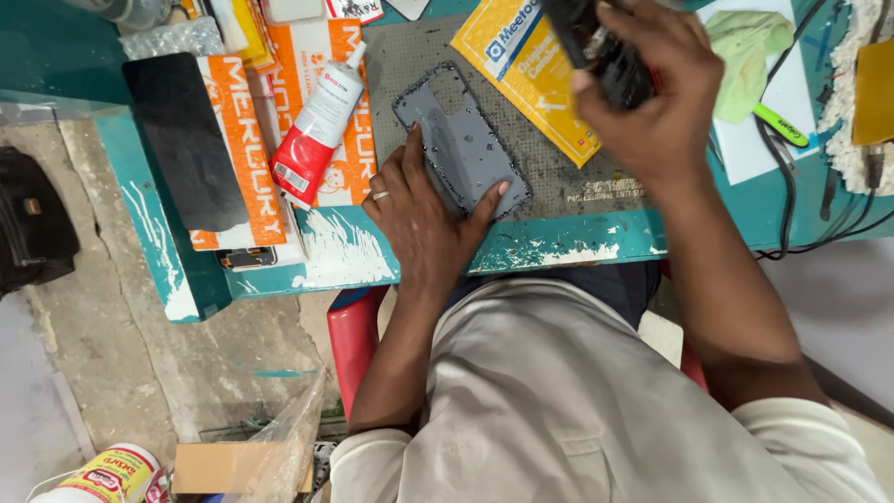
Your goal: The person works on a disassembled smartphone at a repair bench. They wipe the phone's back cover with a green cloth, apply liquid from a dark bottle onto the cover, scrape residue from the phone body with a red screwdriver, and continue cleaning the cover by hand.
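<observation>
left hand flat, pressing grey phone back cover on grey mat | right hand clamped on black tool | risk: cover slides, 1 glue tube close by

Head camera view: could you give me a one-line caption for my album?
Left hand presses a grey phone back cover on a work mat while the right hand holds a dark object.
</observation>
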